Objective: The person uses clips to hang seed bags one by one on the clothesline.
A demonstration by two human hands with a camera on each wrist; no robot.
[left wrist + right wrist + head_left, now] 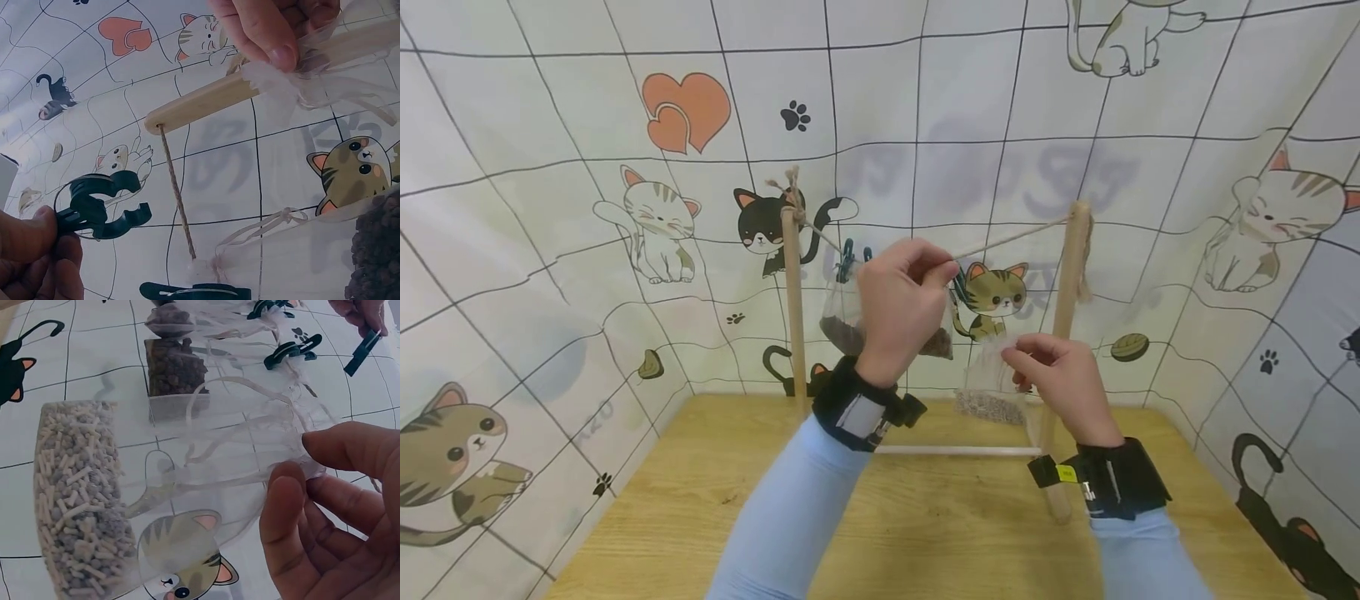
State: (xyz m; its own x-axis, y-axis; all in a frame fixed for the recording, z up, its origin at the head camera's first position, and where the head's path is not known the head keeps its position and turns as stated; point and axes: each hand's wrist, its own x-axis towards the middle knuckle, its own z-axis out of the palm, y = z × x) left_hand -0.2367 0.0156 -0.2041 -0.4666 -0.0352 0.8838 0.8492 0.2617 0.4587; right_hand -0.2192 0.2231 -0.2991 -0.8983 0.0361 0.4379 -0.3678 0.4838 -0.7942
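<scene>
My left hand [901,308] pinches the handle end of a dark green clothespin [103,206], its jaws spread apart with nothing between them. Close by runs a twine line [175,187]. To the right and lower, my right hand [1063,379] pinches the gathered neck of a sheer drawstring bag [81,500], whose bottom holds pale and grey pellets. Another sheer bag [844,333] with dark brown contents hangs from the line by a green clothespin [846,260]. A second bag of brown bits [938,343] hangs partly hidden behind my left hand.
Two wooden posts, left [793,292] and right [1071,275], carry the twine, with a pale crossbar [958,451] low between them. The frame stands on a wooden table [940,533]. Behind it hangs a cat-print cloth [880,108].
</scene>
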